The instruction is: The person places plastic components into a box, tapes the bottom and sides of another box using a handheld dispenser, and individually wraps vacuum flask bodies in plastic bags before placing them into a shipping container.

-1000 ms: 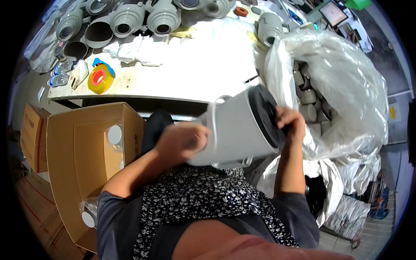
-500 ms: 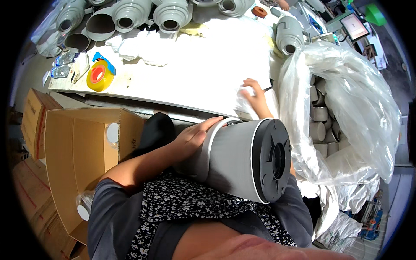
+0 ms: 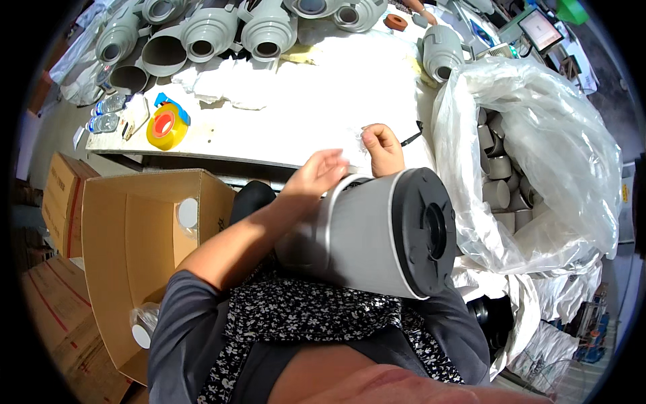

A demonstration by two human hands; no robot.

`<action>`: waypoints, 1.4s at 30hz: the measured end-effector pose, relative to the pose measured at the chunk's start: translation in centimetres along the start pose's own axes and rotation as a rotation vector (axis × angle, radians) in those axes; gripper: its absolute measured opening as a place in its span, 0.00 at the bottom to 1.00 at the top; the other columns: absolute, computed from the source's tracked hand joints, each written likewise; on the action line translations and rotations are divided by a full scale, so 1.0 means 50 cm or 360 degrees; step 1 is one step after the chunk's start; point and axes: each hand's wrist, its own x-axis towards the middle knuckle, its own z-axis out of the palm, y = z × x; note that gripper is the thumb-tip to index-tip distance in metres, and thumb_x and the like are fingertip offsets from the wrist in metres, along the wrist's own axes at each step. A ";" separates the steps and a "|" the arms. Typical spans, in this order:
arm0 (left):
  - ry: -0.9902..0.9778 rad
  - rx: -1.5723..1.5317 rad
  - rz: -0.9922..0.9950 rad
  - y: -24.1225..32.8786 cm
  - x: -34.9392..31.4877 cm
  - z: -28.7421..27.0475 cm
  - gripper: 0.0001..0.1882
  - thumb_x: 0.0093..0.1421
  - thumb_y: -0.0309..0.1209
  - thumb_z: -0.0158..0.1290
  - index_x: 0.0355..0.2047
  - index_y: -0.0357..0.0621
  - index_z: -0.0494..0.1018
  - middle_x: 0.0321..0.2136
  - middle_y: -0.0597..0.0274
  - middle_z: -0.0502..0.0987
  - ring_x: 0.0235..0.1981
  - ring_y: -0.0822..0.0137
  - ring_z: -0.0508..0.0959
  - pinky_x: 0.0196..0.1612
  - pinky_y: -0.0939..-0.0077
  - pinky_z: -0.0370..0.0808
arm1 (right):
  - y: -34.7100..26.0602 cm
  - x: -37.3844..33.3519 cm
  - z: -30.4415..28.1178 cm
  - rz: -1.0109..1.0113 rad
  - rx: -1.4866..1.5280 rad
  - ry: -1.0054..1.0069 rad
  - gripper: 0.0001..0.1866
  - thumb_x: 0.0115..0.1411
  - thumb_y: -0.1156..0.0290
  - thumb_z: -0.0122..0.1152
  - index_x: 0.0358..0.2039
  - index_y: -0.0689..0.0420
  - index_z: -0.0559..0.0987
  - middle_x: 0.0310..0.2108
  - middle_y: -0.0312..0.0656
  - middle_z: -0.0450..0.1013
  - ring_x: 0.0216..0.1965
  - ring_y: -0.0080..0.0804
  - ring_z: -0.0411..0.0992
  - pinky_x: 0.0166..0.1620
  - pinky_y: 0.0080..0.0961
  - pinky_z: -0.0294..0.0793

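A grey cylindrical container (image 3: 363,236) with a black end cap (image 3: 434,232) lies on its side across my lap, its capped end turned to the right. My left hand (image 3: 315,176) is lifted just over its white-rimmed band, fingers stretched toward the right hand and slightly blurred. Beyond the container, my right hand (image 3: 383,149) has its fingers curled in a pinch at the table's front edge. Something thin and see-through, like clear plastic film (image 3: 356,143), shows at those fingertips; its shape is washed out by glare.
A yellow tape roll (image 3: 167,128) with a blue dispenser lies on the white table (image 3: 269,138). Several grey housings (image 3: 202,40) line its far side. An open cardboard box (image 3: 108,236) stands left; a clear plastic bag (image 3: 558,148) with grey cylindrical pieces stands right.
My left hand has come off the container and moved up and right. My right hand has shifted slightly left and its fingers have curled in. The view has shifted slightly.
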 end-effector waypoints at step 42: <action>0.0898 0.1494 0.0861 -0.091 -0.189 -0.138 0.20 0.50 0.24 0.55 0.45 0.40 0.66 0.33 0.55 0.72 0.33 0.59 0.72 0.38 0.71 0.70 | -0.017 -0.343 0.035 0.0653 -0.1858 -0.0700 0.21 0.50 0.54 0.60 0.33 0.61 0.73 0.32 0.56 0.72 0.34 0.49 0.72 0.40 0.38 0.71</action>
